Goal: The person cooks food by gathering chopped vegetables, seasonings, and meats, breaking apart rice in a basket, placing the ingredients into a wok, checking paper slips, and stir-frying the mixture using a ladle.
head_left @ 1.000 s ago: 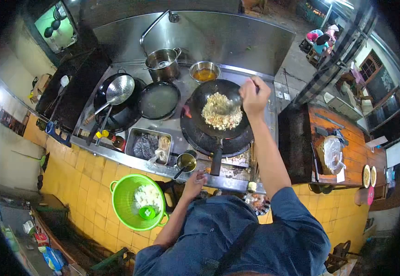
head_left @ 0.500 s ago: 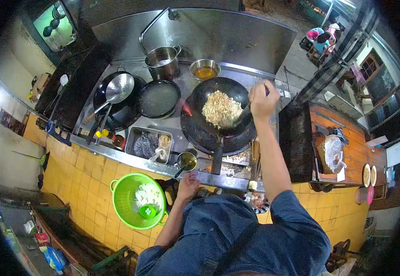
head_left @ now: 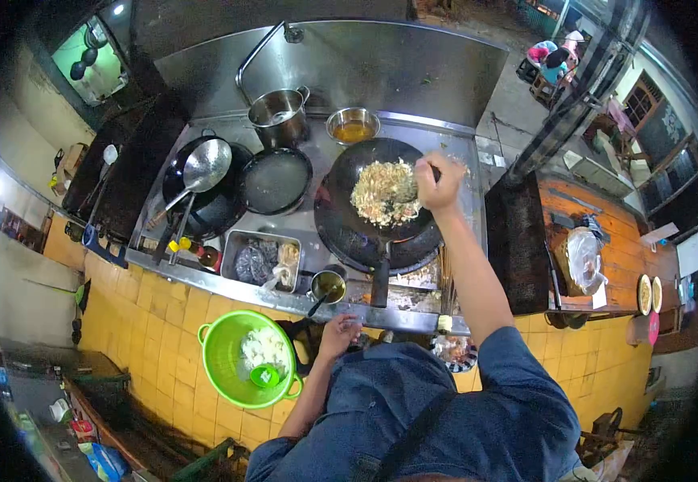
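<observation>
My right hand (head_left: 439,183) is wrapped round the handle of a spatula, over the right side of a black wok (head_left: 371,154). Blurred by motion, the metal spatula head (head_left: 407,188) is among the fried rice (head_left: 381,201) in the wok. The wok's handle (head_left: 380,281) points toward me over the stove's front edge. Down at that edge, my left hand (head_left: 337,336) hangs loosely with its fingers partly curled and nothing visible in it. It is between a small pot of liquid (head_left: 329,286) and a green basket (head_left: 240,391) of white rice (head_left: 265,347).
On the stove are a tall pot (head_left: 277,103), a steel bowl of orange liquid (head_left: 353,120), a dark pan (head_left: 277,181), a ladle (head_left: 207,164) across another wok, and a metal tray of bags (head_left: 236,259). A wooden table (head_left: 618,265) stands right; people (head_left: 556,63) are far behind.
My right hand has moved left and slightly down with the spatula. The rice is spread differently in the wok. The view has shifted slightly, and my left hand stays near the stove edge.
</observation>
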A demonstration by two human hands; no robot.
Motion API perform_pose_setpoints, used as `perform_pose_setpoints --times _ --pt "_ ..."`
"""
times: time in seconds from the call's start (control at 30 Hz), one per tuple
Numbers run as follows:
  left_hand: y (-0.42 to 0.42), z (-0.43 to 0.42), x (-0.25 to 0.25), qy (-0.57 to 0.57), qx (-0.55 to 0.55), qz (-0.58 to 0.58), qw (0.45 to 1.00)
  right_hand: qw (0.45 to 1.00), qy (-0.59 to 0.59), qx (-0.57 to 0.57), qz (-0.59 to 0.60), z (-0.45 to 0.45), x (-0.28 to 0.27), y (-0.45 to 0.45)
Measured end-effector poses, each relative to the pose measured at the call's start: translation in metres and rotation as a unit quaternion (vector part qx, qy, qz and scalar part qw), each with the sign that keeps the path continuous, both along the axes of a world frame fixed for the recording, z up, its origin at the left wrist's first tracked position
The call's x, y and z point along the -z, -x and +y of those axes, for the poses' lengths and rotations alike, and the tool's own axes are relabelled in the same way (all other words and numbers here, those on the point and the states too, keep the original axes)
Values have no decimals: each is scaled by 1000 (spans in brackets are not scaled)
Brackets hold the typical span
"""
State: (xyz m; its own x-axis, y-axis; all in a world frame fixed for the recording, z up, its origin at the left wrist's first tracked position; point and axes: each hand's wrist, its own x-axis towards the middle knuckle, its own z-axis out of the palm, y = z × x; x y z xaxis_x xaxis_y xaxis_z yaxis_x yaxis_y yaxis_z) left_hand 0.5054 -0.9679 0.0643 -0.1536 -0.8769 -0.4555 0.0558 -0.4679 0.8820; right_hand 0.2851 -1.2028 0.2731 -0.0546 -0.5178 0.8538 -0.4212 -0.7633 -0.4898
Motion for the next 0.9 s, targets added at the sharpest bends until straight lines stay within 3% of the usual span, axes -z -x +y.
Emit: perform_pose_setpoints --times 0.07,0.13,0.17,0.2,0.27,0.4,0.47,0.53,0.63,0.73,0.8,0.87,0.9 --pt "-2 4 9 15 -8 -32 999 997 -70 -20 -9 -5 18 4" --pt "-3 15 13 19 -18 -26 999 997 -33 -70 -27 -16 9 4" --pt "-4 13 13 14 -18 -14 1000 999 0 11 37 -12 6 8" --pt "-4 9 14 10 -19 0 1000 1000 11 -20 3 -3 -6 5" --pt "-5 16 13 24 -18 -22 999 996 -17 -90 -22 -20 8 6" --pt "-6 22 12 3 -21 -6 1000 994 -26 -79 -67 -30 -8 4" --pt "-5 20 13 12 -14 -20 1000 963 -47 -170 -204 -35 11 9" --pt "-3 19 11 -9 -33 -31 999 951 -57 -191 -236 -42 27 5" --pt "-3 19 8 27 -15 -48 998 909 -116 -198 -349 -28 -18 -6" --pt "-1 16 23 -21 -44 0 999 907 -101 -165 -374 -25 2 -20" --pt "1 14 19 -20 -37 13 999 893 -128 -213 -375 -29 -1 -12" --pt "1 9 24 -10 -18 31 999 914 -122 -157 -353 -30 -10 -10" --pt "3 -2 25 -2 -17 33 999 949 -98 -102 -280 -20 -12 -9"
